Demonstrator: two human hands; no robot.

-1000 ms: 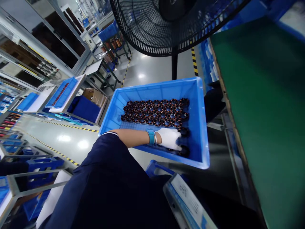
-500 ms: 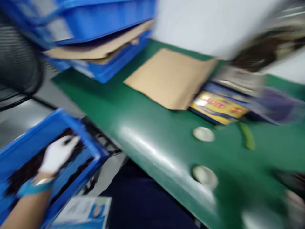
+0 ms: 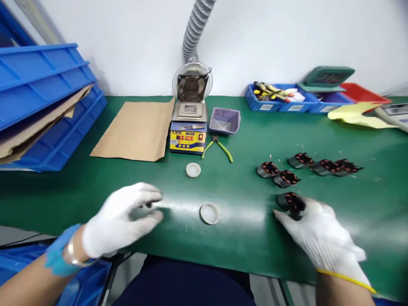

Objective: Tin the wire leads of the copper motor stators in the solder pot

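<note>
My left hand (image 3: 124, 219), in a white glove, is over the table's front left. Its thumb and fingers curl around a small black part (image 3: 148, 205), mostly hidden and too blurred to name exactly. At the right, my right hand (image 3: 318, 229), also gloved, has its thumb and fingers around a motor stator (image 3: 288, 199) with copper windings and a black top. Beyond it stand more stators, among them a near one (image 3: 286, 178), one to its left (image 3: 267, 169) and one farther back (image 3: 300, 160). Two shallow white round caps, a near one (image 3: 209, 213) and a far one (image 3: 193, 170), lie between my hands.
A yellow-fronted soldering pot (image 3: 188, 141) stands at the back centre beneath a grey duct (image 3: 197, 25). Beside it are green-handled cutters (image 3: 225, 151), a purple tray (image 3: 237, 123) and brown cardboard (image 3: 137, 131). Blue crates (image 3: 47, 80) rise at the left; small blue bins (image 3: 264, 105) line the wall.
My left hand has come up out of the blue bin of dark parts to above the table. The view has swung right, bringing my right hand and the stators clearly into sight.
</note>
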